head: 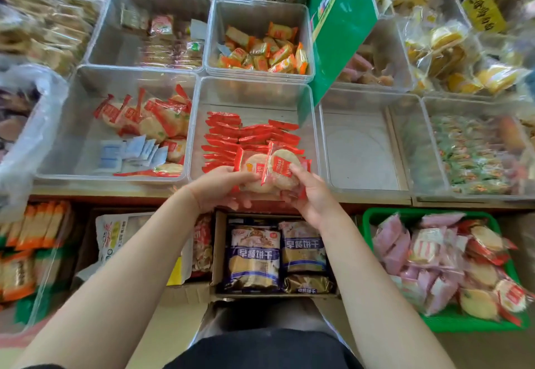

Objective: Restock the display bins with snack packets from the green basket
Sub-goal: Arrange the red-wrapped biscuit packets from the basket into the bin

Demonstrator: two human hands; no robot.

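Both my hands hold a small stack of red-edged rice cracker packets (270, 170) over the front edge of the middle clear bin (254, 96). My left hand (220, 186) grips the stack from the left, and my right hand (309, 195) grips it from the right with the thumb on top. That bin holds several rows of the same red packets standing on edge (231, 134). The green basket (373, 218) sits low at the right, filled with pink packets and red-edged cracker packets.
A clear bin (81, 102) to the left holds red cracker packets and blue sachets. A bare clear bin (359, 148) stands to the right. A green sign (338, 21) leans over the bins. Cardboard boxes (215, 252) of bagged snacks sit below.
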